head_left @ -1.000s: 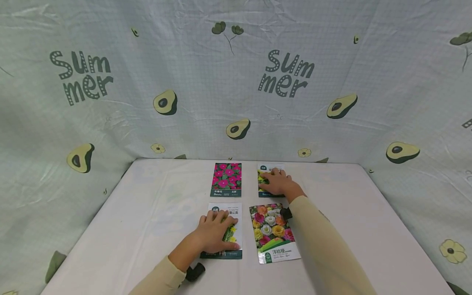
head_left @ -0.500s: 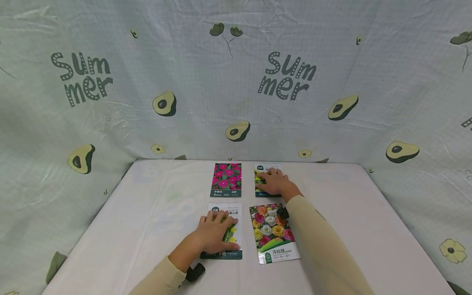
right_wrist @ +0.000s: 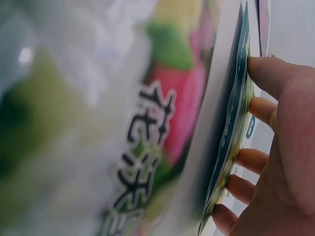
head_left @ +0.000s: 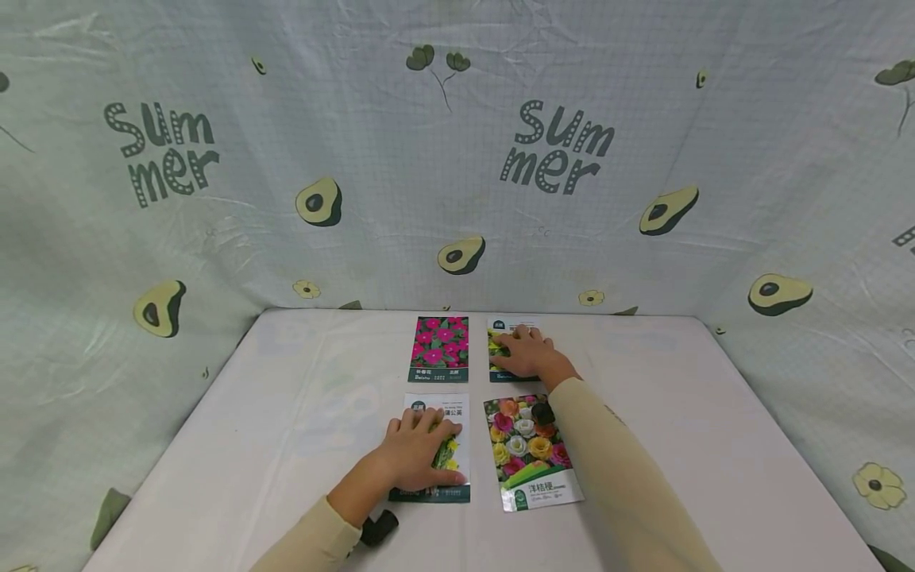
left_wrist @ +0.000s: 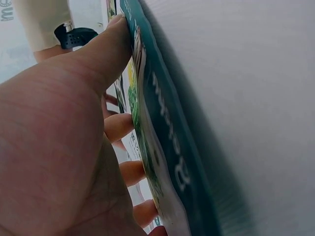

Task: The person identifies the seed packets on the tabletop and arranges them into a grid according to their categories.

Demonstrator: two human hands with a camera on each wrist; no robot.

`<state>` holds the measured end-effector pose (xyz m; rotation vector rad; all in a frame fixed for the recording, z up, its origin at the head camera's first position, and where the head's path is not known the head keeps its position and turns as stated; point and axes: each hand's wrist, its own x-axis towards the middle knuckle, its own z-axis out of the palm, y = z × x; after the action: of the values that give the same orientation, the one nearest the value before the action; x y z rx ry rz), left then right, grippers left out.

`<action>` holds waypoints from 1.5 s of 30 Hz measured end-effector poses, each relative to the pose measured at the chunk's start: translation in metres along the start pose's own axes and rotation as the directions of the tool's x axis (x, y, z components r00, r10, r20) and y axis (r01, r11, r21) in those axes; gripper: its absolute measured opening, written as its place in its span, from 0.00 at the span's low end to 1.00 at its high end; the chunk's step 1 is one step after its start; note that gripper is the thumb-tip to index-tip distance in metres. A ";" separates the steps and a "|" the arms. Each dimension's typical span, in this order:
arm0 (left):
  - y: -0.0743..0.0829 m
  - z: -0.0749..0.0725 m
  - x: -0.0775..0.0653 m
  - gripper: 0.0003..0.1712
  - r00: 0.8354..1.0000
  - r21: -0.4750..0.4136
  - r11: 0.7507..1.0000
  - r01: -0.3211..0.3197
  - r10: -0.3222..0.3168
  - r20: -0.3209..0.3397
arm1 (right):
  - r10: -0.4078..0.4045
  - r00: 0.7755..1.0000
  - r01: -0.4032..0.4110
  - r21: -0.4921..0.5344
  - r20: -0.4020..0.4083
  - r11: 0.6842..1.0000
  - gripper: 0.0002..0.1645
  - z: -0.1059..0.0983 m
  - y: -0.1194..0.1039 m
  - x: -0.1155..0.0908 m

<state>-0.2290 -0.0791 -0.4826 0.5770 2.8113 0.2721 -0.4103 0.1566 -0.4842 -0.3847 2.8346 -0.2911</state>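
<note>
My left hand [head_left: 412, 453] rests spread on a white and green seed packet [head_left: 452, 454] with yellow flowers at the near left. In the left wrist view its thumb and fingertips touch the face of that packet [left_wrist: 160, 113]. Farther off, my right hand [head_left: 526, 355] lies over a similar yellow-flowered seed packet [head_left: 509, 324], covering most of its picture. The right wrist view shows the fingertips pressing on this packet [right_wrist: 230, 123], fingers apart and slightly bent. Both packets lie flat on the table.
A pink-flowered seed packet [head_left: 438, 348] lies at the far left of the group. Under my right forearm is a packet with many-coloured blooms [head_left: 525, 453], slightly turned. The white table [head_left: 322, 381] ends at an avocado-print cloth [head_left: 400, 199] behind.
My right hand has slid the far right seed packet a little leftward, toward the pink-flowered one. The left hand and its packet have stayed in place.
</note>
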 end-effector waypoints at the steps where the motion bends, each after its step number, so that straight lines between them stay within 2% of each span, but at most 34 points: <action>1: 0.000 0.000 0.000 0.49 1.000 0.001 1.000 -0.001 0.001 0.001 | 0.001 1.000 -0.001 -0.002 0.000 1.000 0.39 0.000 -0.001 0.000; 15: -0.004 0.002 -0.004 0.48 1.000 -0.003 1.000 -0.011 0.011 0.010 | -0.001 1.000 0.000 -0.008 -0.018 1.000 0.38 0.004 -0.010 -0.002; 30: 0.005 0.011 -0.011 0.49 1.000 0.002 1.000 0.011 -0.011 -0.010 | -0.014 0.999 0.013 -0.015 -0.050 1.000 0.39 0.008 -0.013 -0.012; 37: 0.002 0.014 -0.013 0.49 1.000 0.013 1.000 -0.003 0.003 -0.013 | 0.013 0.998 -0.014 -0.005 -0.062 1.000 0.39 0.013 -0.014 -0.015; 45: -0.003 0.015 -0.016 0.49 1.000 0.019 1.000 -0.007 0.007 -0.012 | 0.006 0.997 -0.006 -0.002 -0.078 1.000 0.39 0.015 -0.016 -0.019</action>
<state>-0.2109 -0.0861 -0.4943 0.5919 2.8268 0.2509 -0.3845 0.1447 -0.4903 -0.3730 2.9123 -0.3083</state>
